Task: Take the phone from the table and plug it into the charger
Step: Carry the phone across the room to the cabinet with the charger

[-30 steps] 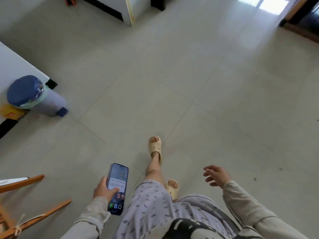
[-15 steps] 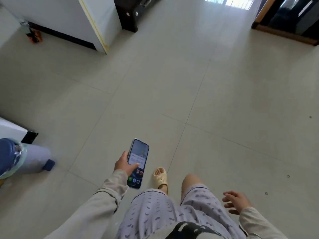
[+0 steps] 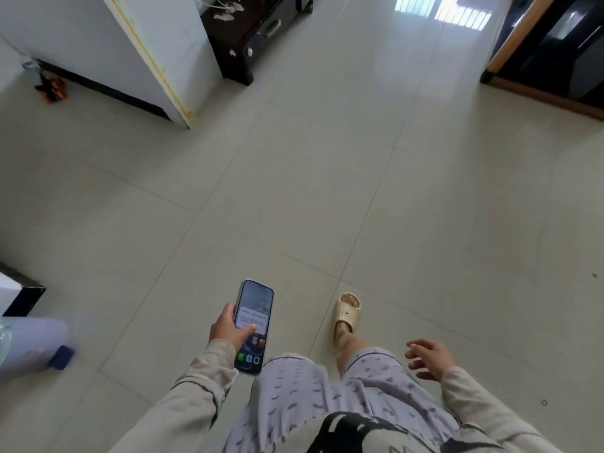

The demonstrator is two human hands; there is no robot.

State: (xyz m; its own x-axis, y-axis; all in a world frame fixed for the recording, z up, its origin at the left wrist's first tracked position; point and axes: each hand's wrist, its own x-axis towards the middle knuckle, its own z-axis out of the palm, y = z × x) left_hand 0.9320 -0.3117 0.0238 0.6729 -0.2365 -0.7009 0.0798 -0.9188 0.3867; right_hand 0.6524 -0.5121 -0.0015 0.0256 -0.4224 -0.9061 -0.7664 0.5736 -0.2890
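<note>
My left hand (image 3: 227, 328) grips the phone (image 3: 253, 325) at waist height over the tiled floor, thumb across its lit screen, which faces up and shows app icons. My right hand (image 3: 429, 358) hangs at my right side with fingers loosely spread and nothing in it. White cables (image 3: 225, 8) lie on a dark cabinet at the top; no charger plug can be made out.
A white appliance (image 3: 140, 50) stands at the upper left beside the dark cabinet (image 3: 261, 31). A grey pedal bin (image 3: 32, 344) sits at the left edge. A dark glass door with a wooden frame (image 3: 549, 50) is at the upper right. Open tiled floor (image 3: 327, 197) lies ahead.
I have walked forward: the white appliance and dark cabinet have come closer, and the bin has slid back to the lower left. The phone stays in my left hand.
</note>
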